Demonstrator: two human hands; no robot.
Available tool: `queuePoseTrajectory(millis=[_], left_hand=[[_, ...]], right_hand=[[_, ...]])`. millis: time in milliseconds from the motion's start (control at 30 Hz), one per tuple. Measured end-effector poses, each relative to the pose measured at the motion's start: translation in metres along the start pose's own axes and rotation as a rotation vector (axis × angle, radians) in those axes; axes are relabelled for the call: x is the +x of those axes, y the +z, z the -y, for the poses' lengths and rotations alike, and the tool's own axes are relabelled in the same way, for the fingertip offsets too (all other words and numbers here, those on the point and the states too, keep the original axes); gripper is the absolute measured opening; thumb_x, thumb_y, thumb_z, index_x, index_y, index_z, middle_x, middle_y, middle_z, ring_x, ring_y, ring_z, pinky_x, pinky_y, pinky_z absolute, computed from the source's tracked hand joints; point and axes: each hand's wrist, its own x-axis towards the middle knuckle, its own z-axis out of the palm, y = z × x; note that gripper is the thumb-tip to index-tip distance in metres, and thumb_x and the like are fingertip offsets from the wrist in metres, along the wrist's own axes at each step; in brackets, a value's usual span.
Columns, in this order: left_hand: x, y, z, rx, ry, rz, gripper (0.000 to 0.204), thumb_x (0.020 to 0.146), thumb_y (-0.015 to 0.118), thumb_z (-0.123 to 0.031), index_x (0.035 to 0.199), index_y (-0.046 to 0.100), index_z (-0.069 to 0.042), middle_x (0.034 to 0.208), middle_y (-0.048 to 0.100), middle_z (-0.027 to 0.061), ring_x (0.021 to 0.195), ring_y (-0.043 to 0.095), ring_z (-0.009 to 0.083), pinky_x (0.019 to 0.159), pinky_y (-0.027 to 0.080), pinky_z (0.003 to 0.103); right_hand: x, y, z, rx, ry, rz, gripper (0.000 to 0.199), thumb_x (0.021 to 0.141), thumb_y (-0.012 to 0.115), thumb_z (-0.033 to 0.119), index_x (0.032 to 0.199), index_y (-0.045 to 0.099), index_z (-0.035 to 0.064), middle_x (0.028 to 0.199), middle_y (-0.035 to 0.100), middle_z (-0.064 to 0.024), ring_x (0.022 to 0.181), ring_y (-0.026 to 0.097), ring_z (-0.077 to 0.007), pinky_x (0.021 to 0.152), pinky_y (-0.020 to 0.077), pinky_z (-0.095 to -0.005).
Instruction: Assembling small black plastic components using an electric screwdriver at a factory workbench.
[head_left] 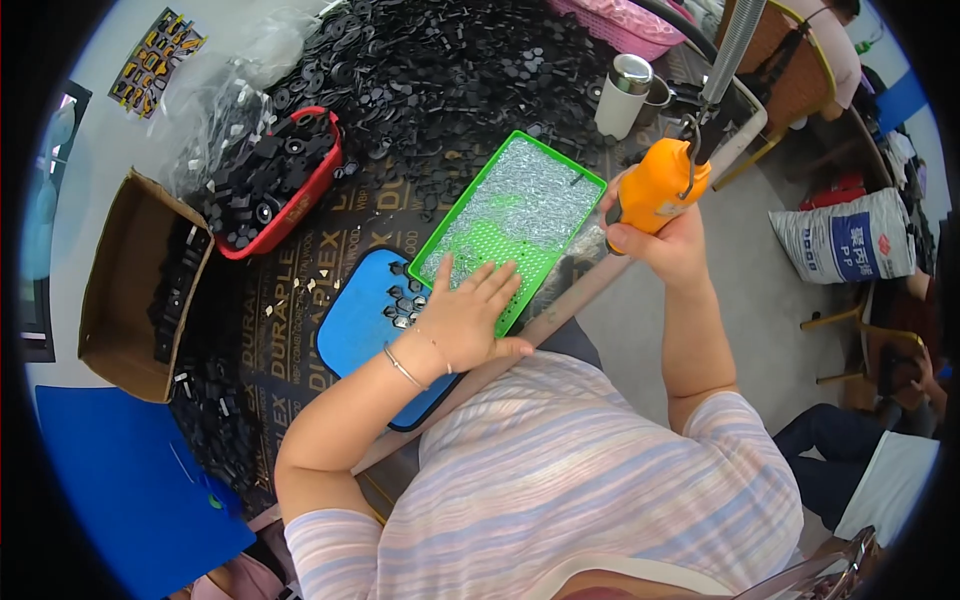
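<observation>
Surface [300, 270] first: dark, printed sheeting runs across it, and a great heap of small black plastic parts [440, 70] covers its far side. On my left sits an open cardboard box [125, 290] with more black pieces, then a red tray [300, 205] heaped with them. A blue tray [355, 335] lies near me with a few small parts on it, partly under the green perforated tray [575, 175], which is filled with small shiny screws.

My left hand [465, 315] lies flat on the near end of the green tray, fingers spread, pressing down and grasping nothing. I judge that tray light and fairly stiff, likely to slide on the sheeting and spill its loose screws if tipped, so a flat palm or a hold on the rim suits it.

My right hand [660, 235] is clenched round the orange electric screwdriver [660, 185], just beside the tray's right edge. It hangs from a coiled spring [735, 50], so I expect little weight; the smooth, rounded body wants a full wrap.

A steel tumbler [625, 92] stands beyond.
</observation>
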Motion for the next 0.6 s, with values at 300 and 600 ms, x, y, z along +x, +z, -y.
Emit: queuePoseTrajectory(millis=[300,600], left_hand=[[-0.029,0.019,-0.011,-0.168,-0.012,-0.428,0.033,0.067,0.075,-0.03,0.088,0.058,-0.01,0.112,0.051,0.0083,0.115,0.044,0.0276,0.1,0.021,0.051],[-0.023,-0.003,-0.004,-0.261,0.027,-0.733,0.012,0.071,0.067,-0.01,0.076,0.056,-0.011,0.09,0.053,0.005,0.093,0.051,0.0244,0.096,0.023,0.049]], right_hand=[[-0.006,-0.005,-0.002,0.016,-0.015,-0.072,0.04,0.065,0.069,-0.002,0.101,0.051,0.0014,0.091,0.057,-0.0091,0.081,0.058,-0.0169,0.068,0.0485,-0.0279],[-0.006,-0.007,0.005,0.019,-0.093,-0.118,0.042,0.064,0.069,-0.003,0.102,0.052,0.0013,0.093,0.057,-0.009,0.082,0.058,-0.0174,0.069,0.0487,-0.029]])
